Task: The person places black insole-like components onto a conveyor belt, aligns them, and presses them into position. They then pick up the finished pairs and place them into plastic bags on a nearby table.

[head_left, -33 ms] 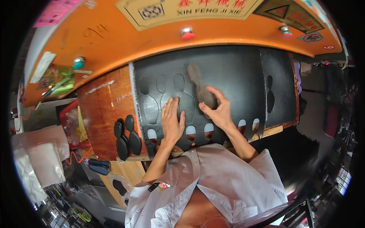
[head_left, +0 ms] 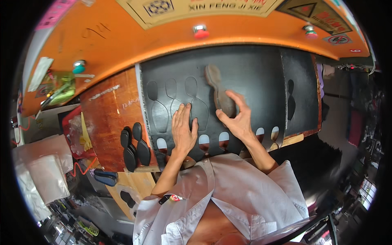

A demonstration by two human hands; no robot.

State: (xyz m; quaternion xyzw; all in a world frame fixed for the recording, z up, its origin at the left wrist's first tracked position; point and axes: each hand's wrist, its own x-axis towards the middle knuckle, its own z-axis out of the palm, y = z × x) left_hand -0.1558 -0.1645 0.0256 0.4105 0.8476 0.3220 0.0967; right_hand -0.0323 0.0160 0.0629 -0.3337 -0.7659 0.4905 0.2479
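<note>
A black rubber-like sheet [head_left: 261,77] covers the board in front of me. My left hand [head_left: 184,130] lies flat on it, fingers stretched, its fingertips over sole-shaped outlines [head_left: 200,114] cut into the sheet. My right hand [head_left: 239,120] grips the near, wider end of a brown, sole-shaped cutting die [head_left: 221,96] between thumb and fingers. The die stands to the right of the outlines, its narrow end pointing away from me. Whether its edge touches the sheet cannot be told.
Black cut soles [head_left: 142,149] lie on the reddish wooden board [head_left: 108,134] at left. An orange machine beam [head_left: 171,38] with a red knob [head_left: 201,32] spans the far side. Rounded openings [head_left: 204,143] line the sheet's near edge. Clear plastic bags [head_left: 47,171] lie far left.
The die in my right hand has shifted slightly right along the sheet. My left hand stays flat in about the same place. The whole view has tilted a little.
</note>
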